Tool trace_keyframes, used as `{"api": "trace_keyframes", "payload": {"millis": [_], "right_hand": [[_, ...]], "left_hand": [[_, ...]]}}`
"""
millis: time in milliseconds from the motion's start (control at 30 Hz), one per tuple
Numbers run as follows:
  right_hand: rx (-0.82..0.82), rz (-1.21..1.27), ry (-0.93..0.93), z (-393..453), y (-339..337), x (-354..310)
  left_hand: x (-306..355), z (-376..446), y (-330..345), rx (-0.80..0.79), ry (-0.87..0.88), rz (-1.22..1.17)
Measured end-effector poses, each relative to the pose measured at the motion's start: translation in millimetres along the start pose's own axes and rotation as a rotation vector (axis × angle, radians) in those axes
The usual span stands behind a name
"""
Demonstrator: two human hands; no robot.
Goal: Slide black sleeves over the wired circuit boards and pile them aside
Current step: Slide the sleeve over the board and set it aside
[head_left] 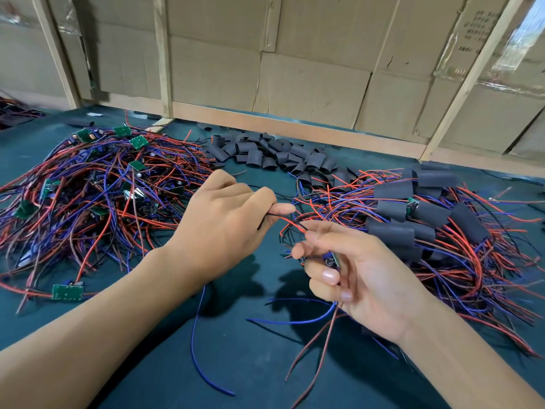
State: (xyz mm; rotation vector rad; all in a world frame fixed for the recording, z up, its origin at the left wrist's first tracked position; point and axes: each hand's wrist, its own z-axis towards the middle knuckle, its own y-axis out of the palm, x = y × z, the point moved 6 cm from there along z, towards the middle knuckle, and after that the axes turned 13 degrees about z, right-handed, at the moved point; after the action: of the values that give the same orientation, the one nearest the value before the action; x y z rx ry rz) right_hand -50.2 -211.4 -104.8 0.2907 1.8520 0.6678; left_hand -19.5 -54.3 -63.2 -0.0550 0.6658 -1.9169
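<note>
Both hands hover near: left hand [224, 222] fingers pinch red and black wires [287, 221]; right hand [362, 276] fingers curl round a wired circuit board [331, 259], above the green surface [250, 364].

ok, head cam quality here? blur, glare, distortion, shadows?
Head view: wide-angle bowing bends the wooden frame posts outward; glare on the taped cardboard top right; left hand and right hand sharp, far-left edge soft; hands cast dark shadows on the green mat.
</note>
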Motion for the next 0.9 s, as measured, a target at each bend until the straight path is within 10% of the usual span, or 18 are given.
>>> {"api": "trace_keyframes", "payload": {"millis": [333, 900], "right_hand": [[-0.033, 0.029, -0.05, -2.2, 3.0, -3.0], [-0.067, -0.113, -0.226, -1.8, 4.4, -6.0]], "left_hand": [[-30.7, -8.0, 13.7, -0.226, -0.267, 0.002], [14.6, -1.2, -3.8, -0.061, 0.012, -0.009]]}}
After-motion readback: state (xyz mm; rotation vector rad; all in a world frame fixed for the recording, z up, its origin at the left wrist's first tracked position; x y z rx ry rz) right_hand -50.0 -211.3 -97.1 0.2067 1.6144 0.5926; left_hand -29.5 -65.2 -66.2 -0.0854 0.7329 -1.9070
